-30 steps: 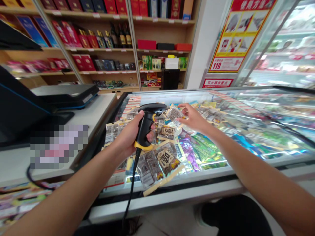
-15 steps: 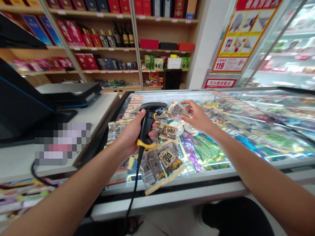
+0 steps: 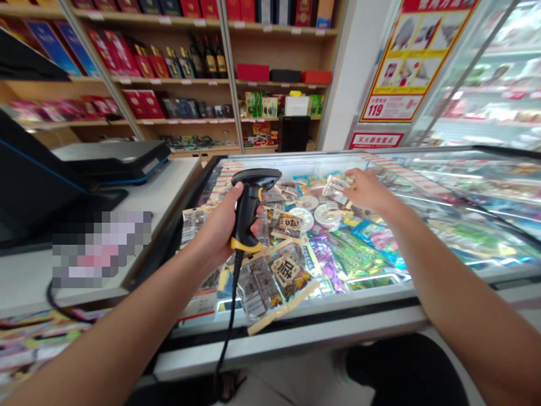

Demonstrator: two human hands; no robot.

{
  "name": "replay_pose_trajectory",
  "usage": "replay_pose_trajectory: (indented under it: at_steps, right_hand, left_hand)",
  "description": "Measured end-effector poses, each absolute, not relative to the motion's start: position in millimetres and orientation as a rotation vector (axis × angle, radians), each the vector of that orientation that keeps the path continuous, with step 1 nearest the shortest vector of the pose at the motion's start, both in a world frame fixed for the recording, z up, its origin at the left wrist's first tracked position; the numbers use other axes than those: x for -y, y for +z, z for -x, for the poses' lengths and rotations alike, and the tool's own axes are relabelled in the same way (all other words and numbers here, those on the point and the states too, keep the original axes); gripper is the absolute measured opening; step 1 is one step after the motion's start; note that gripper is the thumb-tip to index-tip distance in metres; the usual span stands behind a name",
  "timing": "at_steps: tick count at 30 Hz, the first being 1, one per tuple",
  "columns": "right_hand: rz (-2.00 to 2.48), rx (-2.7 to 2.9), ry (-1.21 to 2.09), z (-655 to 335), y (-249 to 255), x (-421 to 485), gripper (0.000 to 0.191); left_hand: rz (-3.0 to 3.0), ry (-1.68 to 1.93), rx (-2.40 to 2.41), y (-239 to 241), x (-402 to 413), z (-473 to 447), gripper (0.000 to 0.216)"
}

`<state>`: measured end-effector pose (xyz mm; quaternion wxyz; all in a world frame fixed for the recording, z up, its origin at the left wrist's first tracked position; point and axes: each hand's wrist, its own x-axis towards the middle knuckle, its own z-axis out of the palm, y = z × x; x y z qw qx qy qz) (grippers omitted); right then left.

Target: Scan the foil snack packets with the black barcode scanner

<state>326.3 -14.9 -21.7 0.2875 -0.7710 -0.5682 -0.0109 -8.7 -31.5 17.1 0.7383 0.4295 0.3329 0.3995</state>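
Observation:
My left hand (image 3: 224, 223) is wrapped round the grip of a black and yellow barcode scanner (image 3: 247, 211), its head pointing to the right and its cord hanging down. At the upper right, my right hand (image 3: 363, 189) pinches the edge of a clear snack packet (image 3: 335, 190) with a printed label. Under the scanner and in front of it lie several similar packets; the nearest, a larger snack packet (image 3: 283, 276), has a beige edge strip and bold black lettering. White round lids (image 3: 327, 216) sit between the hands, beside purple and green bags (image 3: 350, 254).
The goods lie on and in a glass-topped freezer (image 3: 338, 327). To the left is a counter (image 3: 169, 197) with a scale (image 3: 122, 158), a dark screen unit (image 3: 34, 186) and a blurred-out object. Shelves (image 3: 177, 82) of boxes and bottles line the back wall.
My right hand has moved right and away from the scanner, carrying the snack packet with it. My left hand keeps hold of the scanner, almost unmoved.

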Motion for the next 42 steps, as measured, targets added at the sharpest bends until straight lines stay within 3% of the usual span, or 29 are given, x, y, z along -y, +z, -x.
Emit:
replay_pose_trajectory:
  at_steps: [5, 9, 12, 23, 29, 32, 42]
  right_hand:
    - [1.868, 1.735, -0.182, -303, -26, 21, 0.047]
    - [1.448, 2.285, 0.308, -265, -27, 36, 0.060]
    - [1.346, 2.419, 0.460, -248, -29, 42, 0.068]
    - [1.380, 2.168, 0.481, -262, -14, 36, 0.016]
    - [1.481, 1.876, 0.653, -260, -17, 28, 0.039]
    - [1.478, 1.770, 0.779, -259, -20, 25, 0.043]
    - [1.513, 1.696, 0.757, -264, -18, 23, 0.052]
  left_hand:
    - [-0.939, 0.888, -0.745, 18, 33, 7, 0.036]
    - [-0.931, 0.890, -0.753, 18, 35, 6, 0.039]
    - [-0.926, 0.882, -0.748, 18, 35, 6, 0.039]
    - [-0.980, 0.874, -0.787, 16, 34, 6, 0.041]
    - [-1.137, 0.838, -0.829, 13, 34, 7, 0.048]
    - [-1.201, 0.821, -0.829, 13, 36, 7, 0.050]
    - [-1.261, 0.875, -0.808, 11, 37, 5, 0.042]
